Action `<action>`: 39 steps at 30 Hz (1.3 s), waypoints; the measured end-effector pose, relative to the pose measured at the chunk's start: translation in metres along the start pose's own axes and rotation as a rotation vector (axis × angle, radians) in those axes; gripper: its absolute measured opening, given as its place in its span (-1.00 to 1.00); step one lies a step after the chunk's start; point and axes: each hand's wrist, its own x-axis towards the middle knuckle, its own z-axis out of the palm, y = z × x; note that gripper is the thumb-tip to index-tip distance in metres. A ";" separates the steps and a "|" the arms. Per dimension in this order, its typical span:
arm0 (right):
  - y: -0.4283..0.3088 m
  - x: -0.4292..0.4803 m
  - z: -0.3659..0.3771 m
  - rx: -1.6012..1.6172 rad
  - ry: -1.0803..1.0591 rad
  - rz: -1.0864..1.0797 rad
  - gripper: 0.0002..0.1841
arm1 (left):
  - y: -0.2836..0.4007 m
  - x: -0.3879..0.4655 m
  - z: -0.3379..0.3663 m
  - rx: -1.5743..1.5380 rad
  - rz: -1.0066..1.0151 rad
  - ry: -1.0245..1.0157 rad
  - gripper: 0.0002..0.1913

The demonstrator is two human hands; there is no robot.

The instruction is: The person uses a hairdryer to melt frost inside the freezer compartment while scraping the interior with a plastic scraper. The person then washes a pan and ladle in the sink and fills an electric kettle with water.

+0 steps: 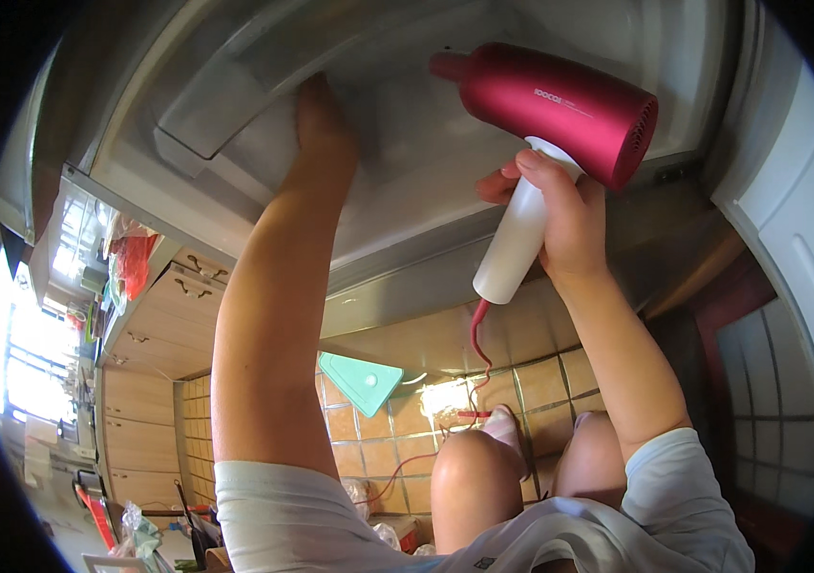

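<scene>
My right hand [557, 208] is closed around the white handle of a red hair dryer [557, 107]. The dryer's narrow nozzle points left, over the interior of what looks like a fridge or freezer compartment [407, 172]. From the handle's end a red cord [478, 344] hangs down to the floor. My left hand [321, 107] reaches deep into the compartment, beside a translucent plastic drawer or shelf [213, 122]. Its fingers are dim and partly hidden, so what they touch cannot be told.
A white ribbed door [800, 215] stands at the right. On the tiled floor [378, 430] lie a mint-green plastic lid [364, 383] and the trailing cord, near my knees. Wooden cabinets [142, 422] and a cluttered counter with a red plastic bag [136, 265] are at the left.
</scene>
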 end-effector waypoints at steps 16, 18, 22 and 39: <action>0.001 0.001 0.003 0.066 0.117 -0.002 -0.78 | 0.008 0.005 -0.004 -0.317 0.209 -0.030 -0.67; 0.001 0.001 0.001 0.089 0.131 0.010 -0.79 | 0.013 0.013 -0.004 -0.451 0.193 0.098 -0.69; 0.004 0.000 -0.002 0.128 0.078 -0.033 -0.78 | 0.030 0.054 0.011 -0.626 0.095 0.150 -0.67; -0.003 -0.002 0.004 -0.026 0.087 0.014 -0.79 | 0.050 0.164 0.058 -0.968 0.038 0.083 -0.59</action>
